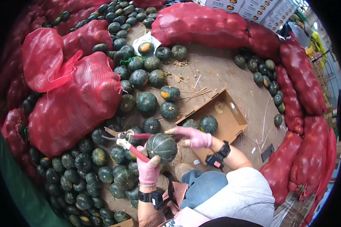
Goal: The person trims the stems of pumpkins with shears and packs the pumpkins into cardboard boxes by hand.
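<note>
A: Starting from the left?
B: Red sacks (77,106), overlapping, so impossible to count exactly; below, loose pumpkins (83,162) heaped, too many and too hidden to number; then one pair of shears (124,143), blades apart, pointing left.

A: And the hands?
B: Two, both gloved; left hand (148,172) with fingers closed on a handle of the shears and also on one pumpkin (161,148), held up off the pile; just right of that, right hand (195,137), thumb and fingers apart, near the pumpkin's upper edge; touching or not, cannot tell.

A: Further right?
B: One box (231,117), partly hidden, with two boxed pumpkins (208,124) in view; well beyond, more sacks (310,143), again overlapping.

A: Which step, then?
B: Seemingly steadying a single pumpkin, shears in the same grip.

A: Next move?
B: Probably calls for a firm hold, with blades clear of rind and gloves.
</note>
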`<state>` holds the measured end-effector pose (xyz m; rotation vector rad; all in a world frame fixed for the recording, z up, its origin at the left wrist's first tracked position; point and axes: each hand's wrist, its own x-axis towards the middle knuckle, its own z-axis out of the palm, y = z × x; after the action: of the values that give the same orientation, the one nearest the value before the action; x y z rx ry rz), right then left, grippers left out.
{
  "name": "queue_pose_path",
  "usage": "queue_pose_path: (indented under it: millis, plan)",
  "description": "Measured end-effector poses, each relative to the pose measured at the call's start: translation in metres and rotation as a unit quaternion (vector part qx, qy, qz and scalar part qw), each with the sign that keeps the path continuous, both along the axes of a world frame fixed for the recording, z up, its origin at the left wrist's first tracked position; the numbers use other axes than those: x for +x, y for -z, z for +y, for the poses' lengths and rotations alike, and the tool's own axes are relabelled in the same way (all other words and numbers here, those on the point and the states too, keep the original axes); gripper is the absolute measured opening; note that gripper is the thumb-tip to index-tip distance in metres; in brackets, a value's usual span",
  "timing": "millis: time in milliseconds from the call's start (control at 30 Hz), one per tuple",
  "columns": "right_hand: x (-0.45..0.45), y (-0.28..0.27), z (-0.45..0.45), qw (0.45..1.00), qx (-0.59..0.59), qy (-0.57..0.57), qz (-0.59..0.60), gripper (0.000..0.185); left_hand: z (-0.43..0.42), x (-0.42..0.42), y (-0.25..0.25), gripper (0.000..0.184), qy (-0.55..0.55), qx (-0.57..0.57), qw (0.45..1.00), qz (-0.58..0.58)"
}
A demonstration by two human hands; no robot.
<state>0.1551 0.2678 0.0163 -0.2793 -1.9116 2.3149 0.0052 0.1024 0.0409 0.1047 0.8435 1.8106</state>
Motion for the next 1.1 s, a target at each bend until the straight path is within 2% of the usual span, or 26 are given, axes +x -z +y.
queue_pose_path:
  millis: [33, 67, 133, 167, 200, 267, 300, 333, 400, 433, 533, 567, 600, 667, 700, 767, 800, 833, 867, 933, 1000, 1067, 1100]
  plan:
    - [-0.006, 0.008, 0.016, 0.996, 0.086, -0.013, 0.037, 0.066, -0.009, 0.0, 0.002, 0.046, 0.015, 0.005, 1.0, -0.011]
    - [-0.019, 0.015, 0.023, 0.999, 0.05, -0.011, 0.007, 0.069, -0.017, -0.001, 0.006, 0.045, 0.029, 0.011, 0.999, -0.021]
    - [-0.062, 0.046, 0.017, 0.986, 0.132, -0.05, -0.09, 0.07, -0.033, -0.003, 0.015, 0.046, 0.066, -0.018, 0.997, 0.043]
    - [-0.079, 0.041, 0.007, 0.966, 0.153, -0.161, -0.133, 0.074, -0.035, -0.001, 0.009, 0.045, 0.082, 0.028, 0.996, 0.019]
    - [-0.098, 0.045, -0.007, 0.958, 0.11, -0.25, -0.085, 0.074, -0.045, -0.005, 0.008, 0.042, 0.122, -0.02, 0.992, 0.03]
    - [-0.128, 0.05, -0.028, 0.916, -0.052, -0.395, -0.04, 0.068, -0.054, -0.006, 0.005, 0.039, 0.194, -0.046, 0.975, 0.096]
    - [-0.134, 0.056, -0.035, 0.913, -0.07, -0.402, -0.004, 0.06, -0.057, -0.01, 0.007, 0.038, 0.246, -0.047, 0.956, 0.155]
    - [-0.135, 0.051, -0.04, 0.904, -0.124, -0.401, -0.078, 0.06, -0.059, -0.013, 0.009, 0.04, 0.295, -0.043, 0.93, 0.215]
    - [-0.132, 0.032, -0.038, 0.889, -0.04, -0.445, -0.098, 0.099, -0.063, -0.009, 0.002, 0.043, 0.294, -0.041, 0.939, 0.174]
    - [-0.118, 0.032, -0.046, 0.891, -0.08, -0.403, -0.195, 0.095, -0.063, -0.008, 0.005, 0.043, 0.307, -0.032, 0.931, 0.196]
    - [-0.096, -0.036, -0.065, 0.902, 0.014, -0.32, -0.29, 0.078, -0.057, 0.013, 0.006, 0.036, 0.293, -0.005, 0.94, 0.174]
    - [-0.085, -0.034, -0.073, 0.919, 0.063, -0.233, -0.312, 0.069, -0.054, 0.023, 0.01, 0.038, 0.266, 0.014, 0.955, 0.134]
    - [-0.079, -0.042, -0.075, 0.934, 0.12, -0.173, -0.291, 0.062, -0.055, 0.035, 0.032, 0.058, 0.25, 0.009, 0.963, 0.096]
    - [-0.069, -0.035, -0.058, 0.969, 0.062, -0.047, -0.235, 0.062, -0.042, 0.035, 0.041, 0.074, 0.336, 0.036, 0.94, 0.057]
    - [-0.064, -0.044, -0.041, 0.971, 0.021, 0.033, -0.238, 0.055, -0.045, 0.048, 0.059, 0.07, 0.259, 0.057, 0.964, -0.017]
    - [-0.047, -0.067, -0.003, 0.961, 0.047, 0.171, -0.214, 0.045, -0.043, 0.055, 0.049, 0.068, 0.178, 0.077, 0.943, -0.272]
    - [-0.029, -0.061, 0.016, 0.952, 0.15, 0.193, -0.184, 0.043, -0.04, 0.053, 0.04, 0.069, 0.115, 0.084, 0.912, -0.384]
    - [-0.01, -0.057, 0.034, 0.927, 0.255, 0.221, -0.161, 0.04, -0.035, 0.04, 0.052, 0.062, 0.118, 0.156, 0.89, -0.413]
    - [0.008, -0.047, 0.054, 0.878, 0.402, 0.225, -0.128, 0.038, -0.029, 0.026, 0.065, 0.06, 0.126, 0.225, 0.86, -0.44]
    - [0.018, -0.04, 0.053, 0.888, 0.373, 0.203, -0.175, 0.037, -0.028, 0.006, 0.082, 0.061, -0.013, 0.234, 0.907, -0.348]
    - [0.007, -0.031, 0.042, 0.848, 0.477, 0.207, -0.106, 0.037, 0.008, -0.017, 0.029, 0.056, -0.072, 0.221, 0.946, -0.224]
    - [-0.005, -0.027, 0.043, 0.808, 0.564, 0.149, -0.077, 0.045, 0.016, -0.036, 0.05, 0.057, -0.068, 0.209, 0.95, -0.223]
    - [-0.013, -0.033, 0.044, 0.788, 0.601, 0.115, -0.069, 0.048, 0.02, -0.042, 0.051, 0.056, -0.109, 0.126, 0.951, -0.26]
